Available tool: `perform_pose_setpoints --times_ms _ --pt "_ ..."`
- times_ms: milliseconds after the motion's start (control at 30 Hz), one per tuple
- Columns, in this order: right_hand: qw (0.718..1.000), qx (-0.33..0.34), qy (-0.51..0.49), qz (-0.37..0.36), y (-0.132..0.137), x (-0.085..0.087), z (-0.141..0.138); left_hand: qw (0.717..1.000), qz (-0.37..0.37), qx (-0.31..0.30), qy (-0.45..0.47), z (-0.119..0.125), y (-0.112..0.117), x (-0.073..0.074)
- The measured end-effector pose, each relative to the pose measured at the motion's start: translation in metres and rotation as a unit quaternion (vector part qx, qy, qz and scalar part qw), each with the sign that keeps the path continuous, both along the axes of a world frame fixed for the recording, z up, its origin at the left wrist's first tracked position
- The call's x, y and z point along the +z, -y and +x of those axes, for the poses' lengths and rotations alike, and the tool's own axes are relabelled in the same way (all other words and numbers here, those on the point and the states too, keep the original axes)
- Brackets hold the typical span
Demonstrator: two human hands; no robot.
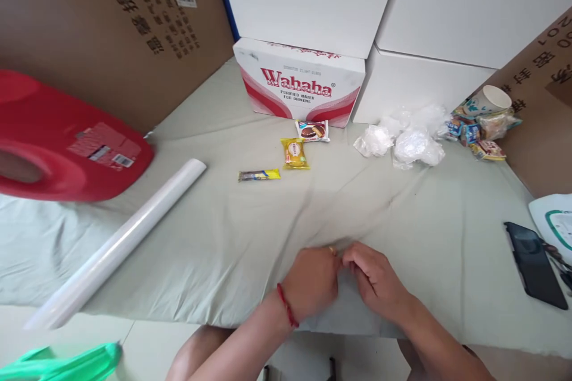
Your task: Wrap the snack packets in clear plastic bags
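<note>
- Lower centre: your left hand [313, 283] and right hand [375, 280], curled, meeting over cloth [214, 238]; any held item indiscernible.
- Upper centre: carton [295, 105], reading "Wahaha", "Purified Water for Drinking".

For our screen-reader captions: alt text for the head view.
A person's left hand and right hand are close together over a pale cloth; whether they hold anything is unclear. Beyond them lie three wrapped snacks before a Wahaha box, with crumpled clear plastic at right. A shiny roll and red jug lie left, a black phone right.
</note>
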State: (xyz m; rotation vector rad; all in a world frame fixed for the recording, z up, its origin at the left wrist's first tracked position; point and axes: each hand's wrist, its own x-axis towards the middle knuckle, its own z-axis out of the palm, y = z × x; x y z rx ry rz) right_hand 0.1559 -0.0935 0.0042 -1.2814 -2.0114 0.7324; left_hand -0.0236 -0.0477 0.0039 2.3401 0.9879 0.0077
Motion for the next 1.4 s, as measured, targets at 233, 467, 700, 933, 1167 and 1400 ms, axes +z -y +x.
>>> perform_pose_setpoints --times_ms 233,467,700,933,1167,1400 --pt "0.994 -0.104 -0.02 0.028 0.0 -0.031 -0.008 0.865 0.195 0.443 0.131 -0.056 -0.067 -0.008" --pt "0.997 -0.076 -0.001 0.03 0.0 -0.037 -0.014 0.874 0.193 0.444 -0.044 -0.055 -0.141 -0.014" --pt "0.998 -0.06 0.017 0.006 -0.003 -0.034 -0.021 0.933 0.134 0.332 -0.043 0.023 -0.173 -0.009" --pt "0.997 -0.049 0.058 -0.017 -0.009 -0.038 -0.032 0.955 0.18 0.224 0.076 0.086 -0.163 0.0" --pt "0.994 -0.022 0.089 -0.06 -0.015 -0.029 -0.029 0.951 0.154 0.242 0.114 0.153 -0.202 0.001" --pt "0.987 -0.038 -0.136 -0.073 -0.025 -0.017 0.002 0.953 0.051 0.217 0.205 0.094 -0.137 -0.003"
